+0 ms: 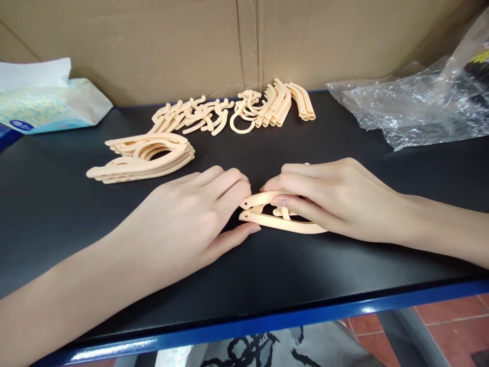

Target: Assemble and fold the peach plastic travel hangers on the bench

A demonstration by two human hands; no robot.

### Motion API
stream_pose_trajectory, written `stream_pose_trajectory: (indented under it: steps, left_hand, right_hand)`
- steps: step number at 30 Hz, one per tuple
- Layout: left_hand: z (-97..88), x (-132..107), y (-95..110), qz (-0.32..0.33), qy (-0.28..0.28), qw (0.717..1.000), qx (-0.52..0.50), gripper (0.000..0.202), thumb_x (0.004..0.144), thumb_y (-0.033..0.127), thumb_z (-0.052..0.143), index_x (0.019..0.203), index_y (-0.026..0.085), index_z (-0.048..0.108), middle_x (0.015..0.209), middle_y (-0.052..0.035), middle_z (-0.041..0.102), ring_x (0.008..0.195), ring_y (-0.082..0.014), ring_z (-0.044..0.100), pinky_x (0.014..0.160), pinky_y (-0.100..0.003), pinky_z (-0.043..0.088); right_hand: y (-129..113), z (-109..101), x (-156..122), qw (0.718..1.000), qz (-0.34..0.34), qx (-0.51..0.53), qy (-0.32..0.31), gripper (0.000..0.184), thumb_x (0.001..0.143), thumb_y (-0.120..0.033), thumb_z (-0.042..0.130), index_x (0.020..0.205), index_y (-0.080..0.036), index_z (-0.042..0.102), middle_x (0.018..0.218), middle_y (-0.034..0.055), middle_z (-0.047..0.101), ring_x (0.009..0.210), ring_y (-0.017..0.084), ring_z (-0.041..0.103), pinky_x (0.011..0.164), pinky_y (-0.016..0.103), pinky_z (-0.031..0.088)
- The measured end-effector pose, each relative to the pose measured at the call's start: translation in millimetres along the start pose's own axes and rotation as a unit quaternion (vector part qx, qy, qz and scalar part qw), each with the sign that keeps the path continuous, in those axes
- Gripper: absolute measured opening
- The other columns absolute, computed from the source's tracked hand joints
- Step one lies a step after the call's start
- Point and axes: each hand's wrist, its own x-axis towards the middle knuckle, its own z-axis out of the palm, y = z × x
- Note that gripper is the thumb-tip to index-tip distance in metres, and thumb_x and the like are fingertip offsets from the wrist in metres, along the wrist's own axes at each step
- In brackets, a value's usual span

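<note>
Between my two hands, low over the black table, is a peach-coloured plastic folding hanger (284, 221) with its two arms lying close together. My left hand (206, 206) is closed at the hanger's left end, thumb below and curled fingers above the arm tips. Fingers of my right hand (334, 196) grip the upper arm and middle, covering much of the right part. Small holes show at the arm tips. A stack of folded hangers (148, 162) lies beyond my left hand.
Along the back lie loose hanger hooks (191, 114) and a pile of curved hanger arms (280, 104). A tissue pack (53, 104) sits at the back left, clear plastic bags (416, 107) at the right. Cardboard (171, 46) stands behind; a blue edge (244, 329) borders the table's front.
</note>
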Motion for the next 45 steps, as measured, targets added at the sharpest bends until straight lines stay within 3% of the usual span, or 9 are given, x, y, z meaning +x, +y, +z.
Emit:
stream_pose_trajectory:
  steps: [10, 24, 34, 45]
  left_hand:
    - [-0.9, -1.2, 0.8, -0.014, 0.005, 1.0, -0.022, 0.036, 0.111, 0.04, 0.037, 0.11, 0.015, 0.063, 0.099, -0.0099, 0.071, 0.083, -0.0278, 0.068, 0.066, -0.041, 0.047]
    - [0.8, -1.0, 1.6, -0.021, 0.016, 1.0, -0.002, 0.032, 0.11, 0.036, 0.04, 0.114, 0.014, 0.063, 0.096, -0.0068, 0.069, 0.082, -0.0266, 0.067, 0.069, -0.04, 0.046]
    - [0.6, 1.0, 0.3, -0.006, 0.003, 1.0, 0.006, 0.035, 0.11, 0.034, 0.037, 0.118, 0.013, 0.065, 0.103, -0.0106, 0.071, 0.085, -0.0295, 0.069, 0.068, -0.043, 0.05]
    - [4.0, -3.1, -4.1, 0.002, -0.002, 1.0, 0.003, 0.038, 0.109, 0.04, 0.036, 0.12, 0.019, 0.066, 0.116, -0.0124, 0.071, 0.094, -0.0333, 0.07, 0.072, -0.047, 0.055]
  right_hand:
    - [1.0, -0.3, -0.3, 0.999, 0.002, 0.029, 0.027, 0.051, 0.113, -0.05, 0.032, 0.118, -0.018, 0.072, 0.097, 0.0056, 0.072, 0.073, 0.015, 0.063, 0.058, 0.029, 0.032]
    - [2.6, 3.2, -1.6, 0.997, -0.011, 0.039, 0.066, 0.044, 0.114, -0.044, 0.036, 0.117, -0.017, 0.071, 0.107, 0.0052, 0.074, 0.083, 0.015, 0.069, 0.066, 0.028, 0.043]
    - [3.7, 4.0, 0.6, 0.999, -0.008, 0.017, 0.047, 0.047, 0.114, -0.047, 0.035, 0.116, -0.017, 0.071, 0.099, 0.0043, 0.073, 0.077, 0.015, 0.066, 0.061, 0.029, 0.036]
    - [7.8, 2.3, 0.4, 0.999, -0.038, 0.004, 0.013, 0.042, 0.113, -0.042, 0.037, 0.117, -0.016, 0.069, 0.097, 0.0028, 0.072, 0.075, 0.015, 0.063, 0.059, 0.031, 0.031]
